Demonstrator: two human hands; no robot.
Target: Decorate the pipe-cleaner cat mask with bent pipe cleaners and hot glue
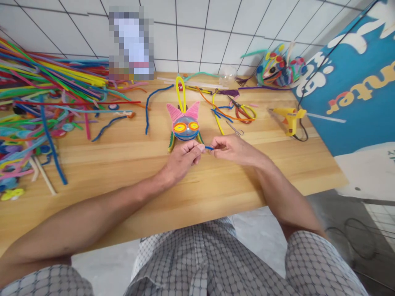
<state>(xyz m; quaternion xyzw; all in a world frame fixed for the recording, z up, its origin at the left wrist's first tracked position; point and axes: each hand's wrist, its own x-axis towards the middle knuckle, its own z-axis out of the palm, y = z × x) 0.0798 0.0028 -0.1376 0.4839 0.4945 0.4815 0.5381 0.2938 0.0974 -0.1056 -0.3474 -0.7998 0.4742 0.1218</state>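
Between my two hands stretches a short blue pipe cleaner (pixel 209 148). My left hand (pixel 189 155) pinches one end, its fingers closed and partly covering it. The other end is gripped by the fingertips of my right hand (pixel 230 149). Just beyond my left hand lies a craft figure (pixel 186 127) with a clear ball for a head. It has pink pipe-cleaner ears (pixel 191 111), orange-and-yellow eyes, a blue band below them and a yellow loop (pixel 180 92) on top. Green-and-yellow legs show at its sides; its lower middle is hidden by my left hand.
Loose pipe cleaners (pixel 61 74) and small craft pieces heap on the left of the wooden table (pixel 138 209). Scissors (pixel 245 113) and small tweezers-like metal scissors (pixel 236 128) lie beyond my right hand. A yellow glue gun (pixel 290 119) stands at the right, near a decorated ball (pixel 274 70).
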